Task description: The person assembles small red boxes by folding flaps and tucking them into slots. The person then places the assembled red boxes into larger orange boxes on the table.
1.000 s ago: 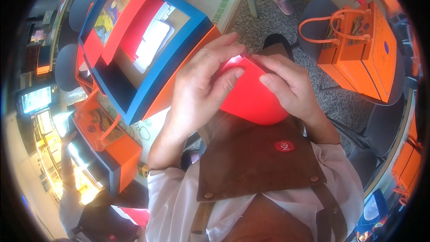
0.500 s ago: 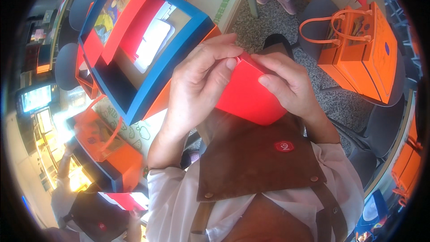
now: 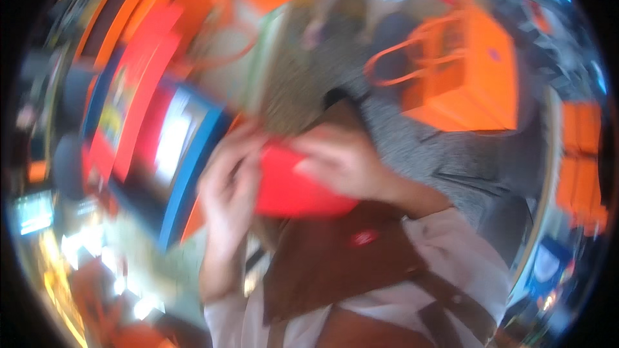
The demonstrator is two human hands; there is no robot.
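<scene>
A red carton [image 3: 296,190] with a folded edge at its top is between my two hands, in front of my brown apron [image 3: 322,251]. My left hand [image 3: 229,177] closes on its upper left corner. With fingers over the upper edge and thumb on the front face, my right hand [image 3: 342,161] grips the other side. Both hands are smeared by motion, so fine finger detail is lost. Beside my left hand stands an open box with a blue rim [image 3: 187,187]; a red flap [image 3: 143,96] leans up from it, and white items [image 3: 178,130] lie inside.
An orange gift bag [image 3: 480,77] with looped handles sits on a grey chair at the right. Orange boxes [image 3: 580,154] are stacked at the far right. More orange packaging [image 3: 193,6] crowds the table at the upper left. The speckled floor [image 3: 293,84] shows between.
The view has swung, so the bag and the open box appear shifted left. Both hands still hold the red carton, which now looks tilted. Everything is more blurred.
</scene>
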